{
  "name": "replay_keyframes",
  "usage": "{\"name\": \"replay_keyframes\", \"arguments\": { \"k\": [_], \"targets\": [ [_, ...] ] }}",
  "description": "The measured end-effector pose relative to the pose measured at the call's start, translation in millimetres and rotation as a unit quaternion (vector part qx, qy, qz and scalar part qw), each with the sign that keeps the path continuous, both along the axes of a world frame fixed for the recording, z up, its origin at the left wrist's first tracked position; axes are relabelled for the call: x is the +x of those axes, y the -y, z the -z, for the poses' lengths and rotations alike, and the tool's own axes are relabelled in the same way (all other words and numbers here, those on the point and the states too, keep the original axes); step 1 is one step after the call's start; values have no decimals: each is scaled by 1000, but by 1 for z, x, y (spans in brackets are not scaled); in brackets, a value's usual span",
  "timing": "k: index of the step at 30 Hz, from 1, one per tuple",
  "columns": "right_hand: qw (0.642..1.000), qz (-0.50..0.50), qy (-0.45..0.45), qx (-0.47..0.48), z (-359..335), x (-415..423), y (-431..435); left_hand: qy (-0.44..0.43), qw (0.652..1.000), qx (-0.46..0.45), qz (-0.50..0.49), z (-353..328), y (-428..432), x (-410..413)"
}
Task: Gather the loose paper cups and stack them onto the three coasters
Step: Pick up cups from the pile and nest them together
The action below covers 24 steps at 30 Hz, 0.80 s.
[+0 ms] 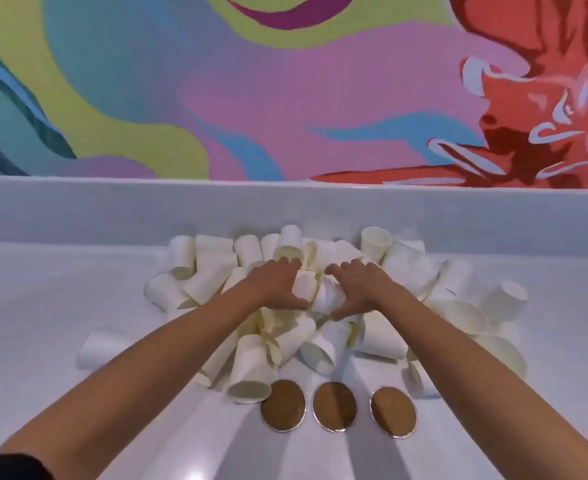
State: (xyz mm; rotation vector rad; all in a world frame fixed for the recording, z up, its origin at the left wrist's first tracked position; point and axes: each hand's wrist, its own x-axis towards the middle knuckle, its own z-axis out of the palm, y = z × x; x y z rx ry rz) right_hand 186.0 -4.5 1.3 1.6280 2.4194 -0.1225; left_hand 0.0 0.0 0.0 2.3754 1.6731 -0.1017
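A heap of white paper cups [216, 271] lies tumbled on the white counter, most of them on their sides. In front of it three round cork coasters sit in a row with nothing on them: left coaster [283, 405], middle coaster [334, 406], right coaster [393, 411]. Both hands reach palm-down into the middle of the heap. My left hand [275, 284] curls its thumb and fingers around one paper cup [304, 284]. Right beside it, my right hand [360, 285] grips another paper cup [324, 296]. The two held cups touch each other.
One cup [102, 348] lies apart at the left of the heap. A cup on its side [249, 377] rests against the left coaster's rim. A low white ledge [78, 209] runs along the back under a colourful mural wall. Bare counter [60, 289] extends to both sides.
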Motion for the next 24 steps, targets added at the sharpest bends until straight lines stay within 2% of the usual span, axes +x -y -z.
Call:
{"name": "replay_keyframes", "arguments": {
  "k": [4, 9, 13, 16, 20, 24],
  "targets": [
    [999, 1, 34, 0, 13, -1, -2, -20, 1000, 4, -14, 16, 2, 2],
    [1000, 8, 19, 1, 23, -1, -5, -3, 999, 0, -43, 31, 0, 2],
    [1000, 16, -7, -1, 22, -1, -4, 39, 997, -24, -63, 34, -1, 0],
    [999, 29, -32, 9, 12, 3, -7, 104, 992, -28, -73, 18, -7, -5],
    [998, 39, -39, 39, -9, 8, -15, 180, 980, -70, -52, -9, -16, -18],
    [994, 17, -89, 64, -24, 2, -19, 213, 975, -56, -35, -22, -15, -17]
  ]
}}
